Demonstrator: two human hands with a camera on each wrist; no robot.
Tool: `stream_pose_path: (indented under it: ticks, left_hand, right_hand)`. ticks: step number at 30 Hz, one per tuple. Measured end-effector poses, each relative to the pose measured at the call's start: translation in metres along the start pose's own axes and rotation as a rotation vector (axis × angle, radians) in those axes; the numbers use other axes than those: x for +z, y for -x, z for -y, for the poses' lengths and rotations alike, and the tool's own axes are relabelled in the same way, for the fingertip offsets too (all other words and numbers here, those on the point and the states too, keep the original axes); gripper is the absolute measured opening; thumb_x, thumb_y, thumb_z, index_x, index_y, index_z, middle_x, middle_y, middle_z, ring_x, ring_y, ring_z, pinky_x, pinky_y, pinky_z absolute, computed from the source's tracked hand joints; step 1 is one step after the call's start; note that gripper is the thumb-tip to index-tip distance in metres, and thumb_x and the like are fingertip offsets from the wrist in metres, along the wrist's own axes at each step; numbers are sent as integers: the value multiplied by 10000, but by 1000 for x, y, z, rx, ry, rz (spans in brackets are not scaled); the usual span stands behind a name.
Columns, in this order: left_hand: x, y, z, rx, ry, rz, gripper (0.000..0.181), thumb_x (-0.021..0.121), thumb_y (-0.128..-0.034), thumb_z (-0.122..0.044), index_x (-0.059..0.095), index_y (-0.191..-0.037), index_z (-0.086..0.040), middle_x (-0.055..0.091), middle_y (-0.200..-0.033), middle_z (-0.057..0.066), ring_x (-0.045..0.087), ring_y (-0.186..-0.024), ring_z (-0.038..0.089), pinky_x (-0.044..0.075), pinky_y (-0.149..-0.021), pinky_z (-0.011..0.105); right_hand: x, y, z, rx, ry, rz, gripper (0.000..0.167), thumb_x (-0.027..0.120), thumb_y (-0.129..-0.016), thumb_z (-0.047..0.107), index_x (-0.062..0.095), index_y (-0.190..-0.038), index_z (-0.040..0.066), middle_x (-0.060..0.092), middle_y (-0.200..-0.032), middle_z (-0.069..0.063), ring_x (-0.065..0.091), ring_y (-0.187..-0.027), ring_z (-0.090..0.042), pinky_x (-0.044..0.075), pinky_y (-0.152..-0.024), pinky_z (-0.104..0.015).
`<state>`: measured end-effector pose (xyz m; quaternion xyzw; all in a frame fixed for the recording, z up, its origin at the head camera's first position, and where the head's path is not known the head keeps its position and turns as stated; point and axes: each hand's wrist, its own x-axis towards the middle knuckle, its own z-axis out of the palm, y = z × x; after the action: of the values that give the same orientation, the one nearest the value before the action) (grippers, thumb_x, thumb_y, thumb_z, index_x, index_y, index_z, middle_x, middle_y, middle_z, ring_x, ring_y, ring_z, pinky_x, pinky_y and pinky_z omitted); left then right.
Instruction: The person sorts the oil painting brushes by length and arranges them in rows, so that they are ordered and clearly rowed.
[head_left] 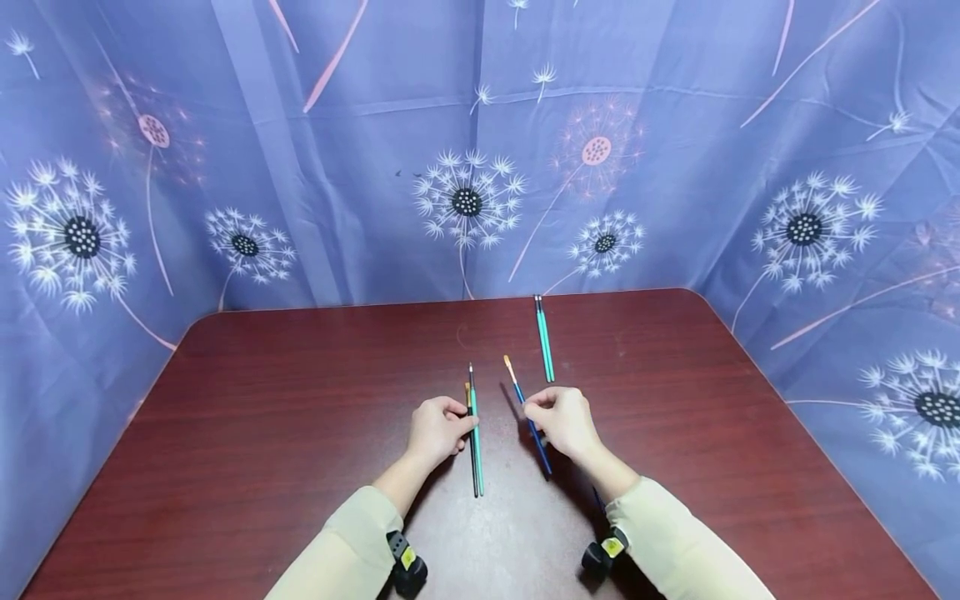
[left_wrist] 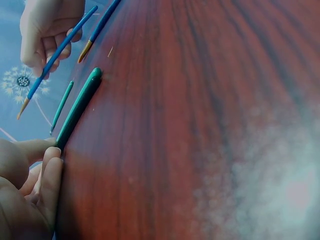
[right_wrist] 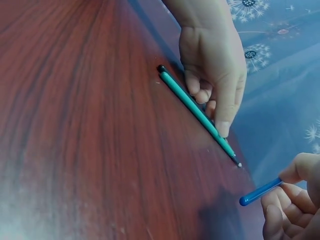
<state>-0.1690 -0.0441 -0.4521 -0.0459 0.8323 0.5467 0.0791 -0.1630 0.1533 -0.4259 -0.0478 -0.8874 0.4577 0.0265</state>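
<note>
A blue paintbrush [head_left: 539, 450] with tan bristles is pinched between thumb and fingers of my right hand [head_left: 567, 422], tilted above the table. My left hand [head_left: 437, 432] grips a green paintbrush [head_left: 478, 463] and a black paintbrush [head_left: 474, 478] lying side by side at the table's middle. The thumb presses on the green one in the right wrist view. Under my right forearm lies a second blue paintbrush [left_wrist: 102, 25], mostly hidden in the head view. Behind my right hand, two more green paintbrushes [head_left: 545, 340] lie together close to the table's back edge.
The dark red wooden table [head_left: 262, 433] spreads to both sides of my hands. A blue curtain [head_left: 360, 200] with dandelion prints hangs around its back and sides. A black wrist camera [head_left: 408, 575] is strapped on my left sleeve, another camera [head_left: 597, 558] on the right.
</note>
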Motion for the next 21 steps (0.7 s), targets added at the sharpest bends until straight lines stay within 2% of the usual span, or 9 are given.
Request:
stream_pose_path:
  ticks: [5,9,21]
  left_hand:
    - [0,0,2,19,-6,-7,166,734,-795,-120,637,-881,-16,624,-657,37,537,-415,85,489,-408,226]
    - [0,1,3,8,-4,-9,168,738,-791,-120,638,-879,-17,620,-654,34,535,-411,86,487,-406,225]
    - [1,-2,3,7,4,-2,176,739,-797,-126,639,-893,-18,621,-669,41,542,-419,91,500,-418,237]
  right_hand:
    - [-8,1,-2,44,-71,21,147,618,-751,79,728,-828,19,633,-556,-32,587,-465,-139,523,-435,-295]
    - [-16,3,-5,65,-122,39,178,604,-764,74,720,-867,-11,645,-584,-45,602,-495,-143,553,-471,-339]
    - [-51,1,-27,3,-136,50,171,609,-818,47,703,-913,-61,681,-693,-92,606,-543,-111,554,-487,-293]
